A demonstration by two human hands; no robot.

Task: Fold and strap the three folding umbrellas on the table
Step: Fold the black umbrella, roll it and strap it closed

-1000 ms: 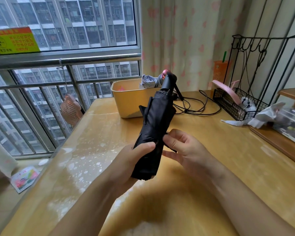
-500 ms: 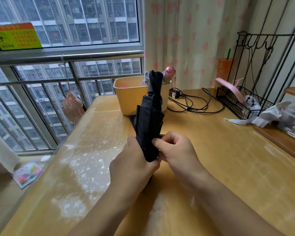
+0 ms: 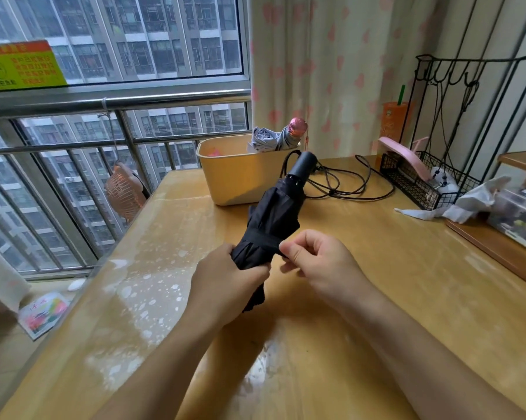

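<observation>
Tilted rightward since before: black fabric folding umbrella (image 3: 275,216); left hand (image 3: 225,283) grips canopy, keeping folds bunched; right hand (image 3: 316,259) pinches strap (image 3: 260,237) taut.

You're working in soft grey daylight from the large barred window (image 3: 134,40) at far left; it glares off the glossy yellow wooden table (image 3: 140,286). Straight lines bow toward the edges.

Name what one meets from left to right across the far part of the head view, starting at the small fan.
small fan → yellow tub → black cable → wire rack
</observation>
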